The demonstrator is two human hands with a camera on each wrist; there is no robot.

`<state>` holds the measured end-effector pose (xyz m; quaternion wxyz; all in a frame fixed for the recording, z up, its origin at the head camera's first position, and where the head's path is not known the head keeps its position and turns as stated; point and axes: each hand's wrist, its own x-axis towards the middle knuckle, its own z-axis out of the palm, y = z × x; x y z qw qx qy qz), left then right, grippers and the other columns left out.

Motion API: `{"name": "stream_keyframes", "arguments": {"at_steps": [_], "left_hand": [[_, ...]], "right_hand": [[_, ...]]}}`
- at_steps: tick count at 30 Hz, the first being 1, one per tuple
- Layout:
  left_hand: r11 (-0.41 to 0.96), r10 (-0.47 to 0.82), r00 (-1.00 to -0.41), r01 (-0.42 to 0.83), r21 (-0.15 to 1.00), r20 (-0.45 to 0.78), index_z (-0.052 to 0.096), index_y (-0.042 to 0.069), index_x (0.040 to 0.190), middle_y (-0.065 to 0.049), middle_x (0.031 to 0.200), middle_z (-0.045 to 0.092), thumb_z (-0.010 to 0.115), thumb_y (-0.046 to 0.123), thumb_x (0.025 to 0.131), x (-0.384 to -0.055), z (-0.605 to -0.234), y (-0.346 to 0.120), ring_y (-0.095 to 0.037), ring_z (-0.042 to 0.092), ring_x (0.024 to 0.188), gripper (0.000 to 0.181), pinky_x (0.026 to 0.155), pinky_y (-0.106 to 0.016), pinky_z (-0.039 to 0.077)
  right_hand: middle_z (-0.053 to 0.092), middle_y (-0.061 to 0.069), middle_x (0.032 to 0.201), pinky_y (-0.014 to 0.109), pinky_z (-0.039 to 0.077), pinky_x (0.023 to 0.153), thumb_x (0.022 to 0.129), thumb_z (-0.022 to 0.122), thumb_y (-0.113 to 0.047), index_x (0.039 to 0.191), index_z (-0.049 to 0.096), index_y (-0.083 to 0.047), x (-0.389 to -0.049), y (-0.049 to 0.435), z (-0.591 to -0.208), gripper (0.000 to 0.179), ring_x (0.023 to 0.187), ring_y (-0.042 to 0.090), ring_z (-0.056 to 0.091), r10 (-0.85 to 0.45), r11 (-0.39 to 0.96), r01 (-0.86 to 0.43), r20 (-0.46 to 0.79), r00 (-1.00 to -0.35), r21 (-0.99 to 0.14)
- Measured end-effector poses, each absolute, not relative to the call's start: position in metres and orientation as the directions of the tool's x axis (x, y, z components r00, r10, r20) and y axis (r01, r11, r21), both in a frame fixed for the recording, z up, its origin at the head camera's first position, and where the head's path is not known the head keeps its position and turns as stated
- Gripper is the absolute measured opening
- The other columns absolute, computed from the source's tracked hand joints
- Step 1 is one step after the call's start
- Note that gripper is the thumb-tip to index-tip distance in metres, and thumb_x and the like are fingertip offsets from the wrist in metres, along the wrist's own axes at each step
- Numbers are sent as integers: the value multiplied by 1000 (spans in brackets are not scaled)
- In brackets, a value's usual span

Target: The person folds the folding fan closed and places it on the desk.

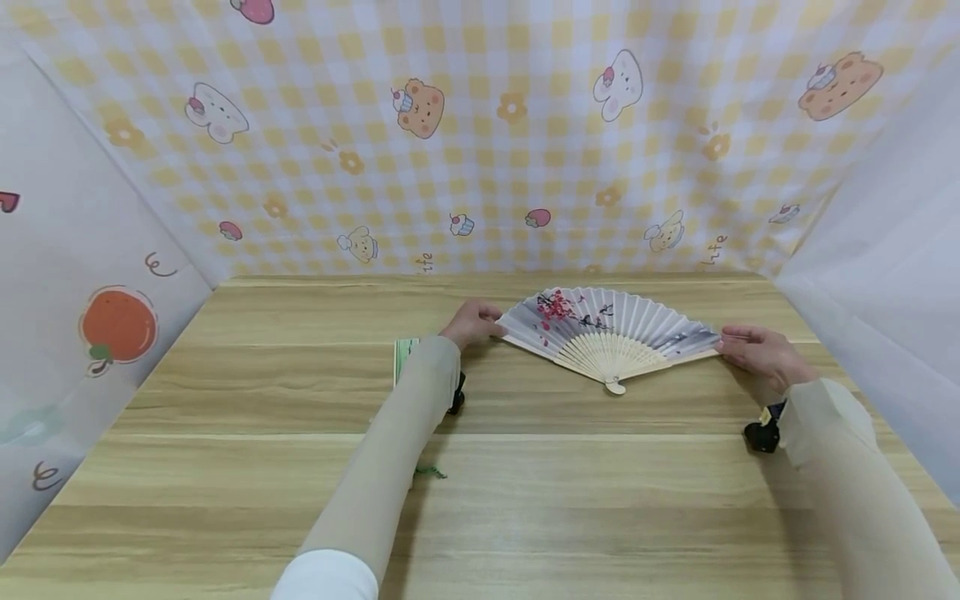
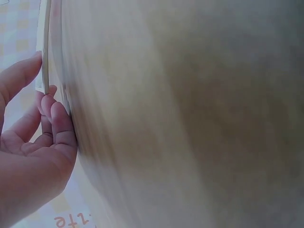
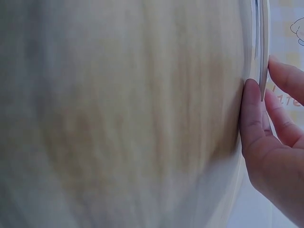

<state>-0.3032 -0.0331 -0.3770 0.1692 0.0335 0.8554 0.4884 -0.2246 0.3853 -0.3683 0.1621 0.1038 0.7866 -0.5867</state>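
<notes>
Folding fan: Spread wide close to the table's far edge, right of centre, the fan (image 1: 622, 315) shows red blossom and dark birds, its pivot (image 1: 615, 386) pointing toward the near edge of the table (image 1: 585, 517).
Left hand: The left hand (image 1: 474, 323) pinches the outer end of the left guard stick (image 2: 46, 47) between thumb and fingertips, leaving little gap.
Right hand: The right hand (image 1: 765, 354) pinches the right guard stick (image 3: 264, 47) at its tip, toward the table's right edge.
Pleats: From my remote post, I would have both hands pull gently and equally, at one height; a harder tug on one side could twist the ribs or strain the folds.
Pivot: No hand steadies it, so I would watch it for swinging. I cannot tell whether the whole fan lies flat.
Left sleeve: The beige sleeve (image 1: 390, 450) partly hides a green-and-white piece (image 1: 405, 354) and passes beside a green cord (image 1: 431, 472); I would lift that forearm clear of both.
</notes>
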Motion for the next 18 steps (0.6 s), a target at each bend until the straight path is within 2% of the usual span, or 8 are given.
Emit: {"name": "stream_keyframes", "arguments": {"at_steps": [5,9,12,15,18], "left_hand": [[506,225,-936,-127,853,-272,62,2,106,-5,88,55,66,6,76,-299,-376,-34,-14,46,75,30,62,-20,40],[506,222,-931,-143,851,-289,62,2,107,-3,82,53,66,6,77,-296,-374,-34,-12,45,70,30,57,-18,39],[520,226,-930,-136,843,-289,61,2,107,-4,85,53,65,7,78,-294,-371,-34,-13,46,71,30,58,-18,39],[536,243,-923,-127,835,-297,61,3,108,-5,90,54,65,7,78,-292,-368,-35,-14,46,75,30,60,-19,41],[542,273,-911,-120,832,-309,59,3,110,-7,94,55,64,7,79,-290,-366,-38,-15,49,78,31,64,-20,44]], "right_hand": [[54,-23,79,11,47,72,86,58,-17,134,12,13,-223,386,-370,73,75,-9,54,-32,276,349,-371,-928,-896],[54,-23,79,10,47,71,85,59,-17,127,32,8,-221,386,-371,56,75,-9,53,-26,290,330,-352,-936,-898],[55,-23,79,10,47,70,85,60,-18,120,40,1,-218,386,-372,44,75,-10,53,-22,309,321,-344,-939,-895],[55,-24,79,9,46,69,85,60,-20,124,38,4,-216,386,-371,51,75,-11,52,-19,352,313,-341,-940,-882],[53,-26,80,8,45,69,85,60,-24,129,30,12,-213,385,-369,64,75,-13,50,-18,405,308,-344,-939,-861]]}}
